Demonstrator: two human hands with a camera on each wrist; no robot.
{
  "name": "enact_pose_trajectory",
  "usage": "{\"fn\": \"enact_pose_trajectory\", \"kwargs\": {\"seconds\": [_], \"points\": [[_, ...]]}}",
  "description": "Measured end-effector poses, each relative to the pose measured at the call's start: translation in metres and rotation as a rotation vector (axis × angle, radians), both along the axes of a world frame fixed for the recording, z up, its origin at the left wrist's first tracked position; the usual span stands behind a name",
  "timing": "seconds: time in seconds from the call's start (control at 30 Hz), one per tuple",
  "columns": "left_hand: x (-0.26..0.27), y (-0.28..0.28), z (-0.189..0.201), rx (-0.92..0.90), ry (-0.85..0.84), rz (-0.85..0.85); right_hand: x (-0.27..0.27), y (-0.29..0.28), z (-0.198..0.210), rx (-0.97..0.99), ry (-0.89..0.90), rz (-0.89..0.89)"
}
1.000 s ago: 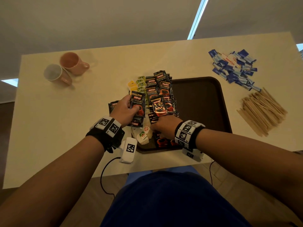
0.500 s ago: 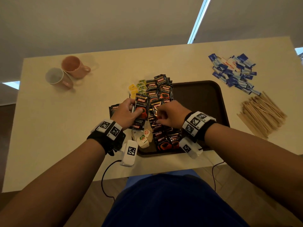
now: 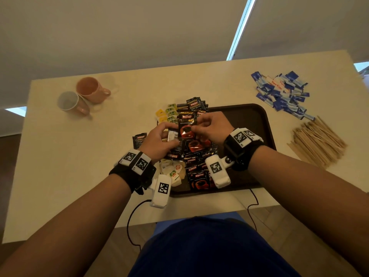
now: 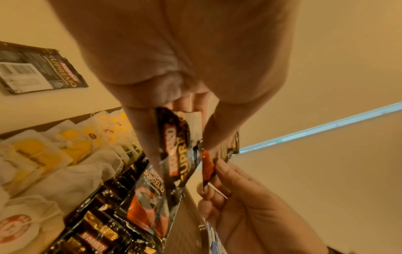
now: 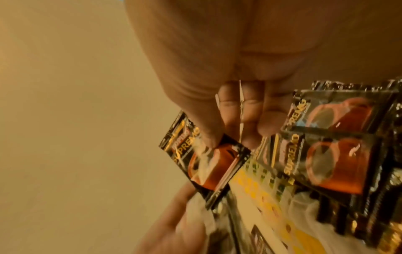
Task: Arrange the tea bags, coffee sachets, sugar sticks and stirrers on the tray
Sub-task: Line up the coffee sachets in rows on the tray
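The left hand [image 3: 159, 140] grips a small stack of coffee sachets [image 3: 173, 134] above the tray [image 3: 257, 124], probably as a supply to deal from. Just beside it, the right hand [image 3: 211, 126] pinches 1 sachet [image 3: 186, 131] by its edge, likely drawing it off to lay onto the row of sachets [image 3: 196, 164] below both hands.

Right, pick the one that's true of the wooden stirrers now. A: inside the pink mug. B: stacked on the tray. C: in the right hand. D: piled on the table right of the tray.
D: the wooden stirrers lie heaped on the table, off the right rim of the tray.
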State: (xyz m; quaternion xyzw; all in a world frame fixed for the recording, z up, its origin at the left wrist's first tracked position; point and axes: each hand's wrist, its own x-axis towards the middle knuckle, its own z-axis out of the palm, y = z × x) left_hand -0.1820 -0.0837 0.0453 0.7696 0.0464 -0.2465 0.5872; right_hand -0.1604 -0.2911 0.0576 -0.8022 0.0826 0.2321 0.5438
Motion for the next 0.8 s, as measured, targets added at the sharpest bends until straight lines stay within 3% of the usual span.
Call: {"fn": "enact_pose_trajectory", "kwargs": {"seconds": [0.13,0.3,0.5,0.6,0.8], "points": [[0.0,0.007,-0.002,0.066,-0.023,0.025,0.007,-0.024,0.0,-0.019,-0.007,-0.138],[-0.003,0.014,-0.005,0.079,-0.007,0.138,-0.006,-0.046,-0.014,-0.153,0.072,-0.053],[-0.001,0.017,-0.008,0.194,-0.298,0.163,-0.027,-0.05,-0.035,-0.215,0.152,0.01],[0.0,0.015,-0.009,0.131,-0.348,0.189,-0.034,-0.05,-0.038,-0.225,0.17,0.058],[-0.007,0.01,-0.014,-0.009,-0.294,0.154,-0.042,-0.049,-0.043,-0.236,0.234,0.109]]}}
